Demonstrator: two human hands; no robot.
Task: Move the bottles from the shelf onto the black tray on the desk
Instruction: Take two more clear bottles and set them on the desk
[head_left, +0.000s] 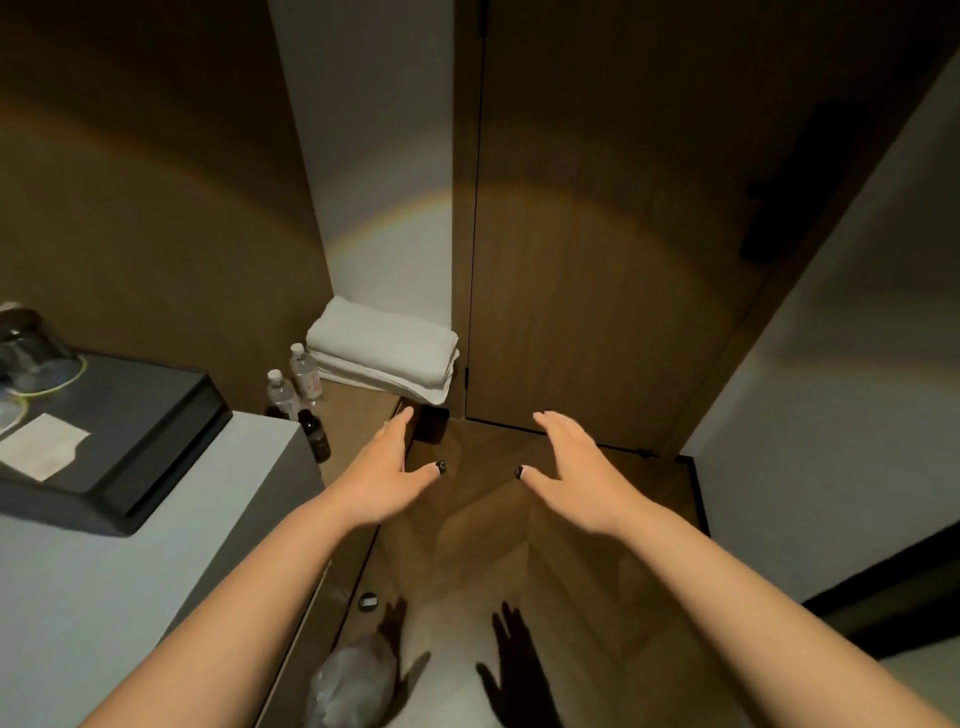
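Head view. Left hand (396, 464) and right hand (570, 458) both stretched forward over the wooden floor (483, 525), fingers straight and loosely spread, thumbs (dark-painted nails) pointing toward each other, nothing held. Left fingertips close to the edge of the low shelf (358, 421), seemingly not touching it. Shadows of both hands down on the floor, near the bottom edge.

On the shelf, left of the left hand: two clear bottles with white caps, the near one (282, 391) and the far one (305, 371), upright and just beside each other. In front of them a dark bottle (314, 435), also upright, near the desk corner; another dark cap just showing behind that corner (too hidden to tell more). Behind the bottles, a stack of folded white towels (382, 351) at the back of the shelf, against the white wall.

At left, the white desk (156, 571) with the black tray (135, 441) on it, well apart from the bottles. On the tray: a pale paper card (41, 447) and, at its far end, glass items (31, 353) (blurred, hard to make out). No bottle on the tray.

Straight ahead, a brown wooden door (597, 286), shut. Low down by the desk side, a crumpled clear plastic bag (353, 680) and a small round dark object (369, 601) above it.
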